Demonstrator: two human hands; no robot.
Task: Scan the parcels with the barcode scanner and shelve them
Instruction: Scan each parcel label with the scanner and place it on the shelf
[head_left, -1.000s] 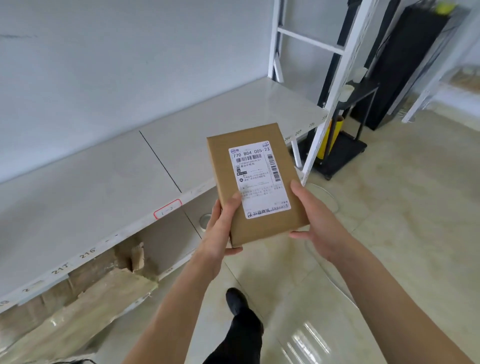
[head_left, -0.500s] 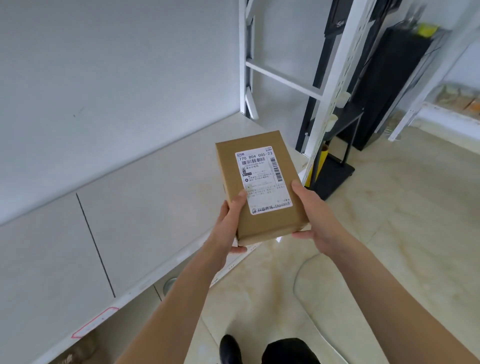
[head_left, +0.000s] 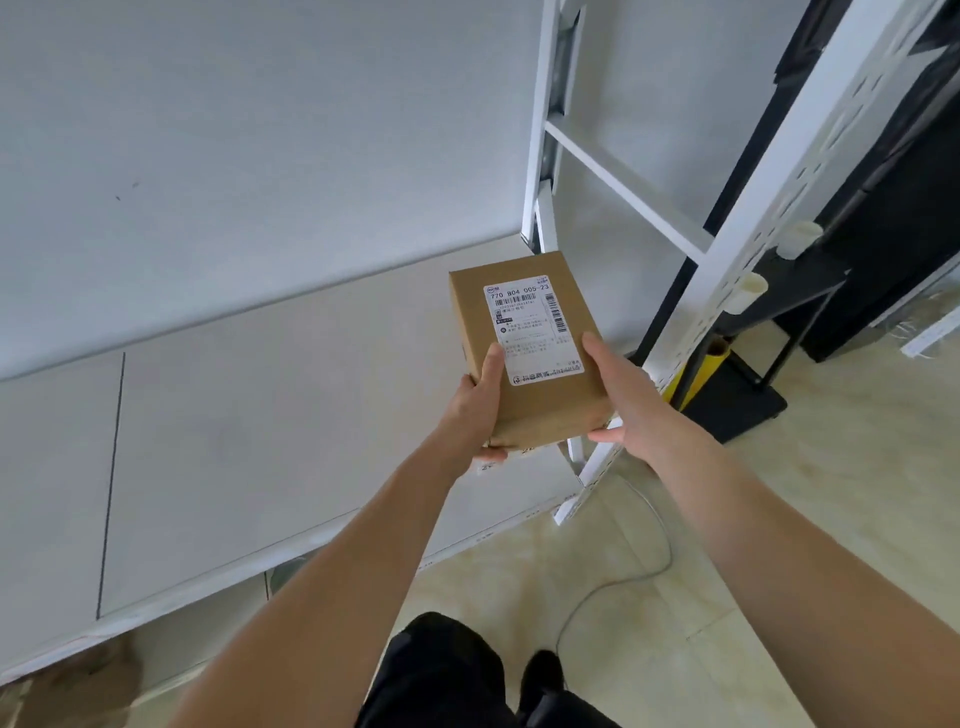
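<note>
Holding a small cardboard parcel (head_left: 524, 364) w/ both hands, just above the right end of the white shelf (head_left: 260, 426), label up. Left hand (head_left: 475, 410) is gripping its near-left edge, thumb on top; right hand (head_left: 631, 400) is gripping the near-right edge, thumb by the label. Parcel is looking stiff, prob. light, so side edges are suiting the hold. Fingers underneath are hiding; no scanner is showing; small label print is reading too fine.

Head cam, looking fwd/down, close over shelf (head_left: 270, 415).
</note>
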